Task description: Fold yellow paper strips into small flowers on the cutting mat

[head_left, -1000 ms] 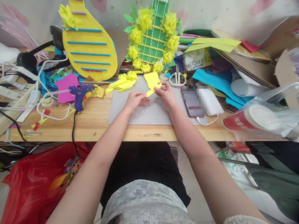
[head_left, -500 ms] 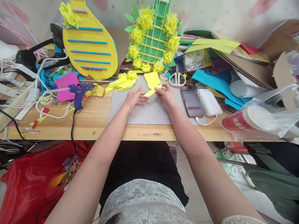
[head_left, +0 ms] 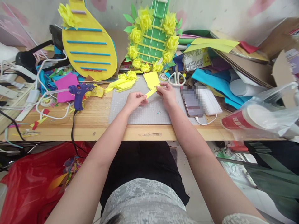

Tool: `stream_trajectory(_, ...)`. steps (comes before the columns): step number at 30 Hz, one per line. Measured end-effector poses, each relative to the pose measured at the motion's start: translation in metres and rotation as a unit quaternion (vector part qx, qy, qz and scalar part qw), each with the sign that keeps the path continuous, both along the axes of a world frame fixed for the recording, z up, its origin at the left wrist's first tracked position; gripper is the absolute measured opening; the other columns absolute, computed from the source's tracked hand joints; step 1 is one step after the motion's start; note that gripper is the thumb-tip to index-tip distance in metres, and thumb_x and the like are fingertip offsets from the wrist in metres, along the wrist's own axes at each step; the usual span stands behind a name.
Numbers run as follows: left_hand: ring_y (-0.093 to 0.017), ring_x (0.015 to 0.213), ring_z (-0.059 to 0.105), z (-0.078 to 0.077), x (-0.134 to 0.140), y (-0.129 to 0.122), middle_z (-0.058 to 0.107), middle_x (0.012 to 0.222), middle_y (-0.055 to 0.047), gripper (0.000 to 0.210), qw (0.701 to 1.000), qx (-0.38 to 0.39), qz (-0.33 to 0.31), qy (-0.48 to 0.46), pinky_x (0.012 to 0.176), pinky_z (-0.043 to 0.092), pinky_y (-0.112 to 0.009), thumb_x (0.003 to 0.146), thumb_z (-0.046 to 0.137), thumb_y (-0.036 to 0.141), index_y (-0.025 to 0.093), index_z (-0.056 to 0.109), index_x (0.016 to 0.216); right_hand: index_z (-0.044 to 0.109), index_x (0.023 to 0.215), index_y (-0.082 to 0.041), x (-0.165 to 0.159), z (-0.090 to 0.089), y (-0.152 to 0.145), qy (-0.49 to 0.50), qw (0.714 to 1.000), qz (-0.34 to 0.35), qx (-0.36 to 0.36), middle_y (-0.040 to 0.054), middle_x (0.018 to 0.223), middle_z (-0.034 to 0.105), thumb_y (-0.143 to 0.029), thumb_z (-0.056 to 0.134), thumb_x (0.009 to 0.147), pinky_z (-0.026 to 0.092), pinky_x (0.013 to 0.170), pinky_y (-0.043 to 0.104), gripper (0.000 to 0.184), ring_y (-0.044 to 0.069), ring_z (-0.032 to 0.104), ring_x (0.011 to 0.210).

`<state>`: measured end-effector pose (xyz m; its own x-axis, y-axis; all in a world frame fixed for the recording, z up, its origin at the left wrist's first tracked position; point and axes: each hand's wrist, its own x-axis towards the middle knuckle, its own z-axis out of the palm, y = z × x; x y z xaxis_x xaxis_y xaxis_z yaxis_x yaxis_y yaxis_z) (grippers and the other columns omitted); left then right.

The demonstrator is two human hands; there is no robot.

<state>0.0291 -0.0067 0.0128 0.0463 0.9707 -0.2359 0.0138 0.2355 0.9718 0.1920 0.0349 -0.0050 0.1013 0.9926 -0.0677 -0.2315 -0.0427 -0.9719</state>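
Note:
A narrow yellow paper strip (head_left: 151, 92) is stretched between my two hands, above the grey cutting mat (head_left: 149, 116). My left hand (head_left: 135, 101) pinches its lower left end between thumb and fingers. At the upper right end, my right hand (head_left: 167, 92) grips the strip with thumb and forefinger. Just beyond my hands lies a stack of yellow paper (head_left: 151, 79). Left of that stack are folded yellow paper pieces (head_left: 123, 83) and small crumpled yellow shapes. White-handled scissors (head_left: 177, 78) rest behind my right hand.
A purple glue gun (head_left: 78, 95) with its black cord stands on the left. Behind are a yellow lute-shaped craft (head_left: 91, 57) and a green stringed craft (head_left: 153, 42) edged with yellow paper flowers. To the right lie a phone (head_left: 192, 101), a power bank (head_left: 210, 101) and a bagged cup (head_left: 240, 119).
My left hand has closed its fingers on the strip's left end, having been spread beside it before. My right hand keeps its hold on the other end.

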Motion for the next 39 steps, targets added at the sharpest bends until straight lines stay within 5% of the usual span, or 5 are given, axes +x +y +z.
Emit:
stream_trajectory(7, -0.005, 0.043, 0.052, 0.0, -0.002, 0.004, 0.054, 0.047, 0.007, 0.015, 0.998, 0.055, 0.033, 0.019, 0.047, 0.049, -0.017, 0.077, 0.062, 0.015, 0.016, 0.055, 0.064, 0.046, 0.087, -0.024, 0.001, -0.001, 0.002, 0.004, 0.999, -0.04, 0.014, -0.0087, 0.067, 0.065, -0.029, 0.077, 0.058, 0.048, 0.069, 0.023, 0.042, 0.008, 0.063, 0.066)
stream_trajectory(18, -0.006, 0.042, 0.046, -0.001, -0.042, 0.032, 0.042, 0.049, 0.013, 0.029, 0.944, 0.039, 0.327, -0.032, 0.047, 0.045, -0.017, 0.086, 0.059, 0.037, 0.022, 0.046, 0.107, 0.047, 0.093, -0.025, 0.004, -0.017, 0.008, -0.144, 0.985, -0.04, 0.083, -0.0046, 0.074, 0.062, -0.036, 0.065, 0.072, 0.048, 0.076, 0.03, 0.03, 0.012, 0.061, 0.073)
stream_trajectory(25, -0.005, 0.044, 0.044, -0.015, -0.025, 0.013, 0.045, 0.055, 0.011, 0.029, 0.969, 0.128, 0.206, 0.046, 0.045, 0.04, -0.015, 0.086, 0.056, 0.026, 0.023, 0.043, 0.111, 0.059, 0.122, -0.018, -0.003, -0.018, 0.004, -0.526, 0.833, 0.032, 0.167, 0.0126, 0.141, 0.052, -0.04, 0.062, 0.082, 0.027, 0.114, 0.051, 0.046, 0.031, 0.038, 0.135)
stream_trajectory(30, -0.007, 0.046, 0.045, -0.016, -0.017, 0.01, 0.047, 0.057, 0.01, 0.03, 0.97, 0.14, 0.173, 0.098, 0.047, 0.041, -0.016, 0.081, 0.056, 0.017, 0.023, 0.047, 0.109, 0.055, 0.133, -0.017, -0.01, -0.02, 0.003, -0.602, 0.78, 0.079, 0.15, 0.0109, 0.147, 0.047, -0.044, 0.048, 0.092, 0.012, 0.118, 0.058, 0.049, 0.034, 0.023, 0.145)
stream_trajectory(39, -0.013, 0.075, 0.062, -0.016, -0.023, 0.007, 0.063, 0.079, 0.001, 0.042, 0.94, 0.206, 0.184, 0.202, 0.071, 0.05, -0.022, 0.079, 0.056, 0.016, 0.023, 0.048, 0.12, 0.067, 0.118, -0.027, 0.002, -0.016, 0.006, -0.44, 0.869, 0.065, 0.215, 0.0032, 0.133, 0.061, -0.048, 0.043, 0.094, 0.025, 0.119, 0.047, 0.04, 0.023, 0.04, 0.137)
